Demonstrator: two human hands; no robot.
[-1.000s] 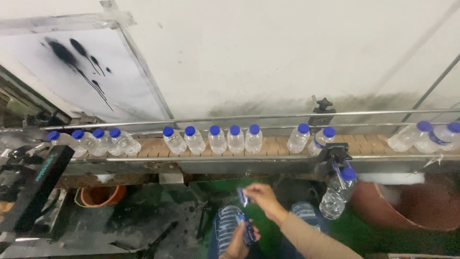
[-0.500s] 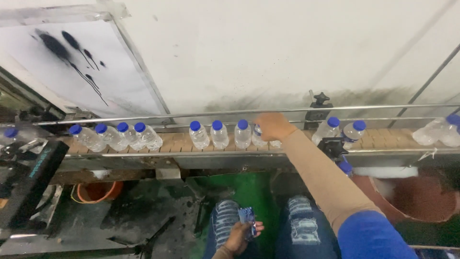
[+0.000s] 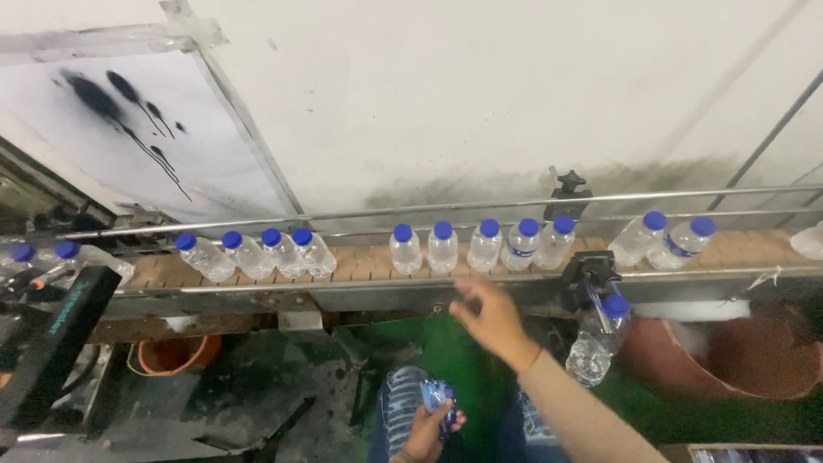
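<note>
My right hand (image 3: 490, 321) hovers just below the conveyor's front rail, fingers apart and holding nothing. It is nearest a row of clear bottles with blue caps (image 3: 480, 244) standing on the belt (image 3: 360, 264); one of them, the labelled bottle (image 3: 523, 246), wears a blue band. My left hand (image 3: 429, 426) rests low over my lap, closed around a small stack of blue labels (image 3: 437, 399). My right sleeve runs down to the lower right.
Another group of bottles (image 3: 253, 253) stands to the left on the belt, and two tilted ones (image 3: 669, 238) to the right. A bottle (image 3: 598, 341) hangs off a black bracket below the rail. An orange bucket (image 3: 171, 353) and a brown tub (image 3: 746, 360) sit underneath.
My right hand rose from my lap to a bottle on the belt, then drew back below the rail. My left hand kept the blue labels low.
</note>
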